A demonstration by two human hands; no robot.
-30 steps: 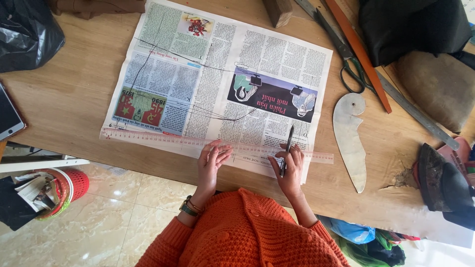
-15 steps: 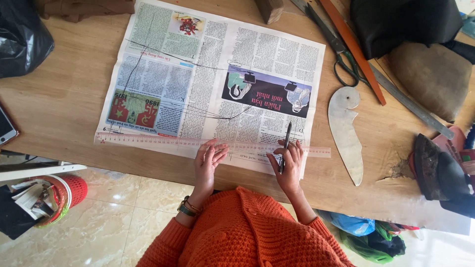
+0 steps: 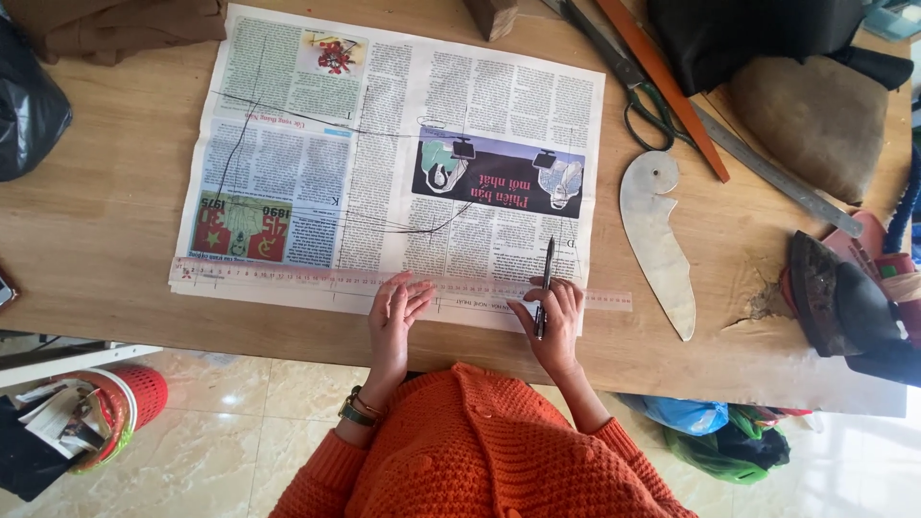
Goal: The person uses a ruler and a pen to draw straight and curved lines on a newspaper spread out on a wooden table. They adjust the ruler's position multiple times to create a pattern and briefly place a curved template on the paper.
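Observation:
A sheet of newspaper (image 3: pixel 384 163) lies spread on the wooden table (image 3: pixel 106 240), with thin pen lines drawn across it. A long clear ruler (image 3: pixel 288 278) lies along the paper's near edge. My left hand (image 3: pixel 395 312) presses flat on the ruler near its middle, fingers spread. My right hand (image 3: pixel 552 321) rests on the ruler further right and grips a dark pen (image 3: pixel 545 278), whose tip points away from me over the paper.
A curved template (image 3: pixel 657 235) lies right of the newspaper. Scissors (image 3: pixel 633 86), an orange strip (image 3: pixel 662 82) and a metal ruler (image 3: pixel 777 177) lie at the back right. An iron (image 3: pixel 844 297) sits at the right edge, a black bag (image 3: pixel 29 110) at the left, a red basket (image 3: pixel 115 408) on the floor.
Both hands stay on the ruler in much the same place. The view has shifted slightly. The pen stays in my right hand.

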